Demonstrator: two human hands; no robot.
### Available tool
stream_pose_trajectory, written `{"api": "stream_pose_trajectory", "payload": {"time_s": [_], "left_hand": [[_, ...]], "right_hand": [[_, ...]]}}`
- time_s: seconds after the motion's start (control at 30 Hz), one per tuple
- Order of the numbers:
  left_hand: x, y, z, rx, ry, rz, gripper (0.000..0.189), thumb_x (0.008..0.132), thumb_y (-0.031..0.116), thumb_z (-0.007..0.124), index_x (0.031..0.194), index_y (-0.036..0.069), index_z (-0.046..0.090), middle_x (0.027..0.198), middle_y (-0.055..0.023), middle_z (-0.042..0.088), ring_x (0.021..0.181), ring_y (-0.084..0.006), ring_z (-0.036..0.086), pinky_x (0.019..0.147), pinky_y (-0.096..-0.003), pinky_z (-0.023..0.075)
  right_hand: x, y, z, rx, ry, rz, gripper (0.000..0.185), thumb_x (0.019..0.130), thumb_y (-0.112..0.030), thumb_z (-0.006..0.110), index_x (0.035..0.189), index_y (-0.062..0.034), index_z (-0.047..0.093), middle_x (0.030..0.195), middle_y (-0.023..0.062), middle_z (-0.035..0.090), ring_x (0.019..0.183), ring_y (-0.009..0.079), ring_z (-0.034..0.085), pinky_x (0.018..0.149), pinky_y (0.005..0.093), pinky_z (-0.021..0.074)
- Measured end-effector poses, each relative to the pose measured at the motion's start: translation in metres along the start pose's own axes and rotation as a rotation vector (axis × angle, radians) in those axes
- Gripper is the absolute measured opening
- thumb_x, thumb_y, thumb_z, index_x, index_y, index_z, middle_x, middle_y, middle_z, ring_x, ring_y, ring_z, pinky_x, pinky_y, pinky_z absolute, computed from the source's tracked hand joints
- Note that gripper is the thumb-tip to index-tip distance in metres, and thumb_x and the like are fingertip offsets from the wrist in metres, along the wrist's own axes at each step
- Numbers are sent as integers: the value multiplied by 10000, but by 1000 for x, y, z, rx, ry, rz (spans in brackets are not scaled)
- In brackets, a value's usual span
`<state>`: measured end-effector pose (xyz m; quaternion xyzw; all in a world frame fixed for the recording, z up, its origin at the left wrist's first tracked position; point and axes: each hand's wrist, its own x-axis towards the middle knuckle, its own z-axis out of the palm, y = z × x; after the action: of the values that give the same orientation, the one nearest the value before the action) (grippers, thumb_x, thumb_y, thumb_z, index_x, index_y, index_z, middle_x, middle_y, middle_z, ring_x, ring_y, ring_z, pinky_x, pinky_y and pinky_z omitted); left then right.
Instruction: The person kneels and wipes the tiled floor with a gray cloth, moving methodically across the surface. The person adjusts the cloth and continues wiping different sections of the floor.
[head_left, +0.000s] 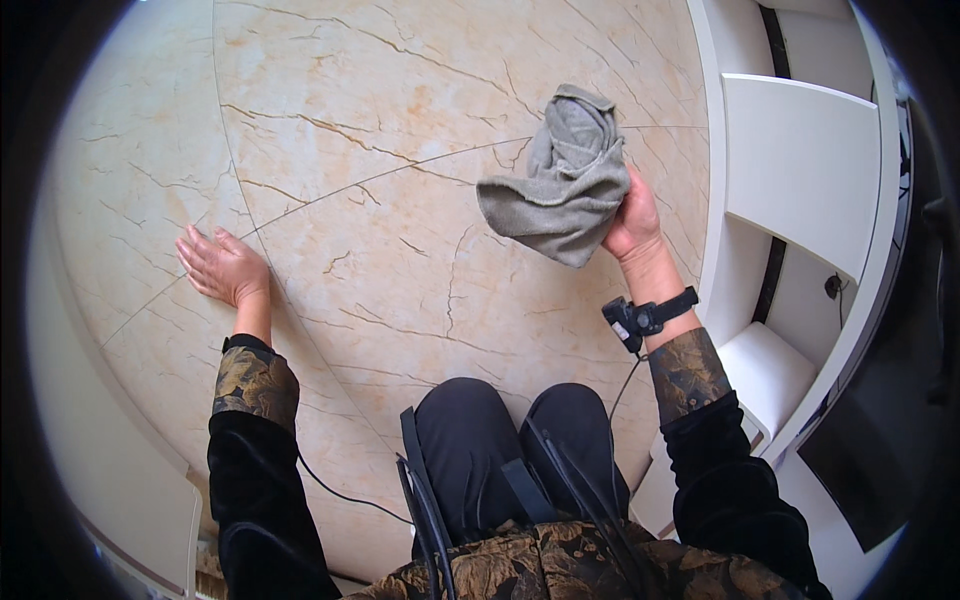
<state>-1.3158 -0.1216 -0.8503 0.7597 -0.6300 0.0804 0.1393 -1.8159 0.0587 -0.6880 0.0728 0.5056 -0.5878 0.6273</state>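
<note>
A crumpled grey cloth (570, 176) is gripped at its right side by my right hand (637, 214). Parts of the right fingers are hidden behind the folds, and one corner of the cloth flares out to the left. My left hand (223, 262) holds nothing, its fingers stretched out over the marble-patterned tile floor (390, 247), near where the tile joints cross. Whether that palm rests on the floor I cannot tell.
White shelving with open compartments and a flat panel (799, 169) borders the floor on the right. At lower left stands a pale furniture piece (135, 480). My knees (465, 442) are in front of me. A thin cable (622, 397) runs from the black wrist-strapped device (637, 322).
</note>
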Motion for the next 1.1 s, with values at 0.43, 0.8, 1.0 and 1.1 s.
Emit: {"api": "stream_pose_trajectory", "payload": {"time_s": [0.43, 0.8, 1.0, 1.1], "left_hand": [[0, -2, 3, -15, 10, 14, 618, 1075, 464, 467, 1618, 173, 417, 1714, -127, 340, 1592, -305, 275, 1268, -537, 208], [0, 0, 2, -41, 8, -2, 626, 1074, 474, 461, 1617, 167, 419, 1713, -128, 341, 1590, -316, 275, 1273, -540, 198], [2, -1, 4, 15, -27, -25, 606, 1069, 456, 491, 1611, 193, 424, 1714, -104, 339, 1592, -288, 272, 1274, -538, 199], [2, -6, 10, 39, 14, 14, 608, 1067, 458, 494, 1612, 198, 424, 1714, -94, 341, 1588, -287, 281, 1266, -547, 214]], "right_hand": [[-27, 0, 12, -170, 13, -185, 580, 965, -32, 588, 1532, -21, 471, 1439, 87, 599, 1279, 226, 608, 1138, 378, 474], [-67, -30, 23, -895, 347, -541, 473, 1032, -217, 725, 1425, 22, 613, 1314, 88, 700, 1167, 154, 652, 1035, 307, 515], [-89, -40, -11, -326, 160, -425, 431, 1131, -286, 536, 1465, -17, 578, 1422, 102, 652, 1282, 211, 614, 1134, 375, 464], [-98, -24, -38, 156, -20, -168, 552, 1137, -438, 441, 1523, -51, 520, 1525, 138, 586, 1413, 304, 537, 1237, 473, 375]]}}
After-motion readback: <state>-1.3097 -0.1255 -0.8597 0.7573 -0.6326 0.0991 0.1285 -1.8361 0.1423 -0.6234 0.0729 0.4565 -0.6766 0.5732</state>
